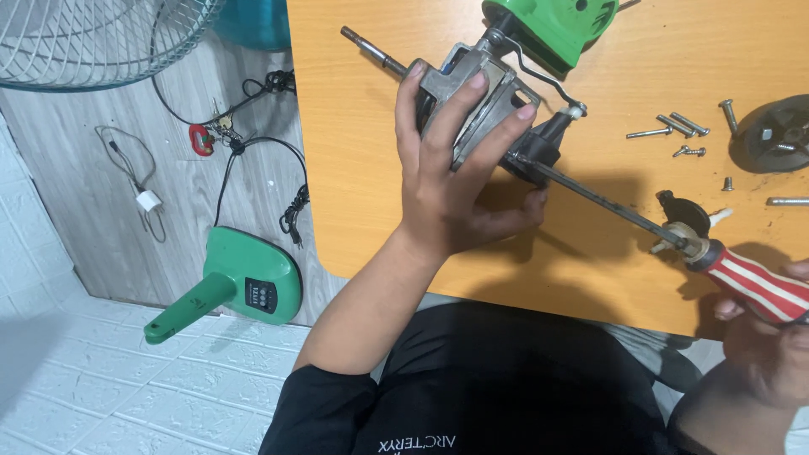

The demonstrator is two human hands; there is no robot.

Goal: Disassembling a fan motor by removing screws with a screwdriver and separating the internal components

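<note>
My left hand [455, 181] grips a grey metal fan motor [472, 97] above the orange table [371, 168], fingers wrapped over its frame. The motor's shaft [371, 50] sticks out to the upper left, and a green plastic housing [548, 25] hangs off its far end. My right hand [771, 337], at the right edge, holds a screwdriver with a red and white striped handle [754, 282]. Its long dark shank [598, 198] reaches up and left to the black part [535, 147] on the motor's underside.
Several loose screws [678, 131] lie on the table at the right, beside a round black part [779, 135] and a small black knob [683, 211]. On the floor at left are a green fan base [244, 282], black cords [291, 211] and a wire fan guard [93, 38].
</note>
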